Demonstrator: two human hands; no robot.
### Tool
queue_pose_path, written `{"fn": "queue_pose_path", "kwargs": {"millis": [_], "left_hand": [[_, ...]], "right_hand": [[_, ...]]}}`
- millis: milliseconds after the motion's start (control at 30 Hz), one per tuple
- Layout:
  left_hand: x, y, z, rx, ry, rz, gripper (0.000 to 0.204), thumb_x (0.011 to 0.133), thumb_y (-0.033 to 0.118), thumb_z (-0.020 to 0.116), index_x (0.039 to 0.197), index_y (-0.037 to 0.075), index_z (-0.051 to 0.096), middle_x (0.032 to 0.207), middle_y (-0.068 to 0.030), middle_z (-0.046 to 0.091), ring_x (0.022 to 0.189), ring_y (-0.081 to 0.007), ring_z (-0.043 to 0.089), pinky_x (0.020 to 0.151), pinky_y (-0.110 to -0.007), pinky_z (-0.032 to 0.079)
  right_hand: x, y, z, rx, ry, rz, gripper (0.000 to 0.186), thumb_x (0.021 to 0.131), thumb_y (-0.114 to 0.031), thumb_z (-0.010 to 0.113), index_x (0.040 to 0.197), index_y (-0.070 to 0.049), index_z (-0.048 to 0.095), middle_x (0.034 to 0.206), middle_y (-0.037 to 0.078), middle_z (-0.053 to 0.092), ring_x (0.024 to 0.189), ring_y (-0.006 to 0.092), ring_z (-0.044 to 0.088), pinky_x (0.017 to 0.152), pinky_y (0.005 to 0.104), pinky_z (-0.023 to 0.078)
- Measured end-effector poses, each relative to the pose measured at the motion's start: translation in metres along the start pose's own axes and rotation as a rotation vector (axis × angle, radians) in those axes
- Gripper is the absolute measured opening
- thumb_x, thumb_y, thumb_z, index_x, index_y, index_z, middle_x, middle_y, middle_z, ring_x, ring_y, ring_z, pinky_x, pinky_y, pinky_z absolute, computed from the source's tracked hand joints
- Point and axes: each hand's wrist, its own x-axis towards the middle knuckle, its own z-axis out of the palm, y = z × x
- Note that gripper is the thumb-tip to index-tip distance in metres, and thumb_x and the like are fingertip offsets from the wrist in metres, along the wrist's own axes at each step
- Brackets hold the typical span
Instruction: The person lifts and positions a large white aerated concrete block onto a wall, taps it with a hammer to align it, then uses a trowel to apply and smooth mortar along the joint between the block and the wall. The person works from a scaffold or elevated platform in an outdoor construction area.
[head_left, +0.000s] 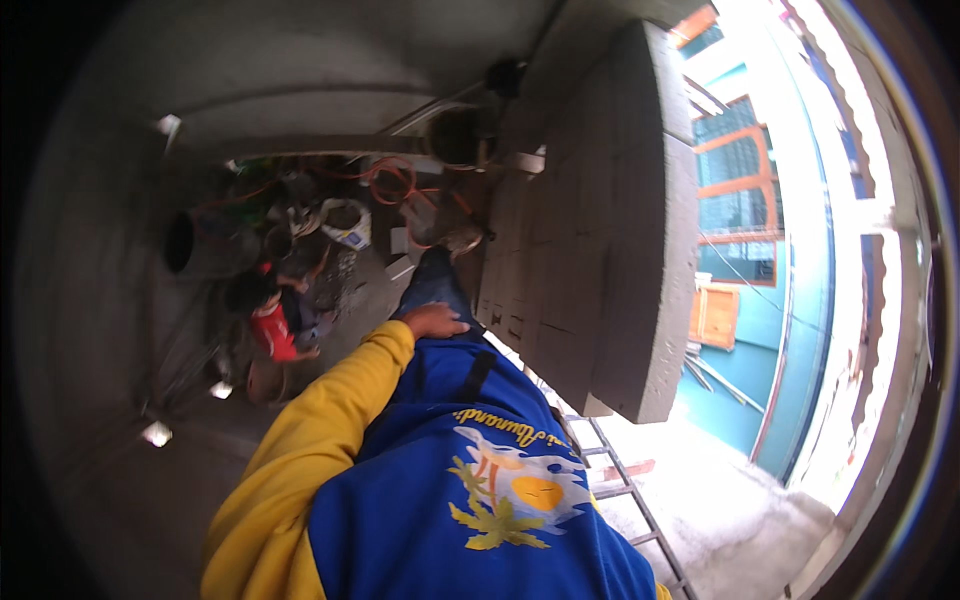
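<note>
My left hand [437,320], at the end of a yellow sleeve [345,385], lies on my dark trouser leg [432,282] just below the hem of my blue shirt [430,460]. Its fingers are stretched out across the cloth, and no object shows in them. Close by on the right stands a wall of grey blocks [600,220], which the hand does not touch. My right hand is out of sight; only a scrap of yellow sleeve shows at the lower edge.
Far below on the left, a person in a red top [275,330] crouches by a tub [265,382], a dark drum [210,243] and an open white sack [347,222]. An orange hose [393,182] coils behind. A metal ladder [640,505] stands right of me, beyond the block wall.
</note>
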Motion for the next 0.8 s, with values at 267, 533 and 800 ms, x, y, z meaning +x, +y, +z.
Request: {"fn": "queue_pose_path", "kwargs": {"millis": [267,533,800], "left_hand": [[0.016,-0.009,0.004,0.014,0.0,-0.072,0.079,0.093,0.066,0.058,0.143,0.005,0.061,0.151,-0.0207,0.055,0.144,-0.0376,0.048,0.12,-0.044,0.035],[0.009,0.072,0.002,-0.332,0.134,0.205,0.076,0.096,0.067,0.056,0.14,0.005,0.062,0.135,-0.0232,0.066,0.128,-0.0361,0.062,0.108,-0.042,0.048],[0.052,0.057,0.014,-1.118,0.077,0.062,0.077,0.103,0.062,0.053,0.155,0.005,0.045,0.149,-0.0144,0.055,0.135,-0.0293,0.056,0.11,-0.042,0.046]], "right_hand": [[0.013,-0.006,0.005,-0.075,0.009,-0.093,0.039,0.1,-0.035,0.064,0.116,0.0,0.069,0.119,0.017,0.07,0.102,0.0269,0.069,0.085,0.0389,0.055],[0.033,-0.162,-0.02,0.195,-0.119,-0.052,0.051,0.104,-0.042,0.061,0.134,-0.001,0.059,0.113,0.015,0.07,0.1,0.0179,0.067,0.079,0.0318,0.054],[0.129,-0.278,0.043,0.365,-0.269,-0.114,0.047,0.106,-0.042,0.058,0.134,-0.004,0.058,0.101,0.005,0.065,0.085,0.0116,0.061,0.068,0.0286,0.054]]}}
